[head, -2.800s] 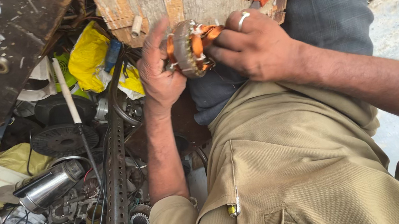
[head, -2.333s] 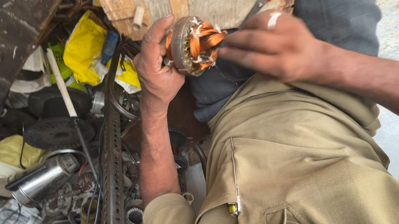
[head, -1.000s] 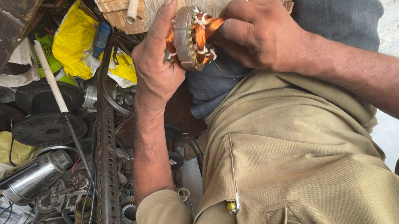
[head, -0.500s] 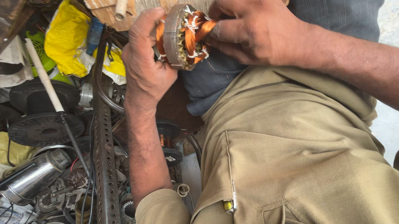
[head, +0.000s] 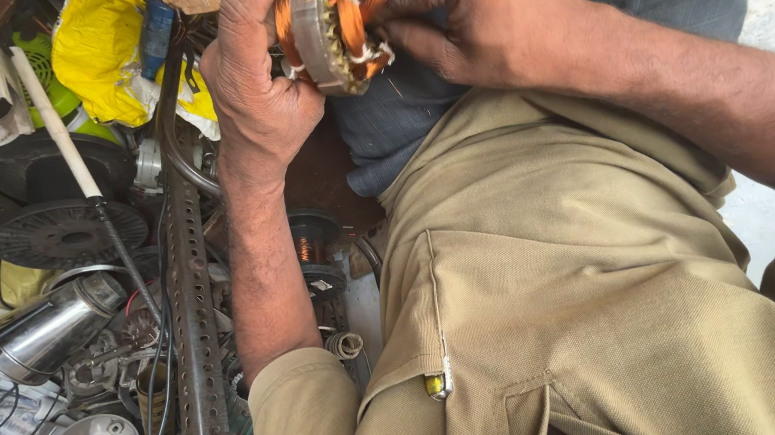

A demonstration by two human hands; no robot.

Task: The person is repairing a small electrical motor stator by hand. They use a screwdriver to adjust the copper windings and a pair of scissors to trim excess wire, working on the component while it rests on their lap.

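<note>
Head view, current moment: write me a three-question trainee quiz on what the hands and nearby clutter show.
1. True or false: both hands are on the wound motor stator.
2. What colour are the wire coils on it? A) copper-orange B) blue C) green
3. Which long part stands upright in the picture beside the left forearm, and what marks its surface?

Key:
1. True: the left hand cups it from the side, the right hand has its fingers on the coils.
2. A
3. The perforated metal bar, covered in rows of holes.
</note>
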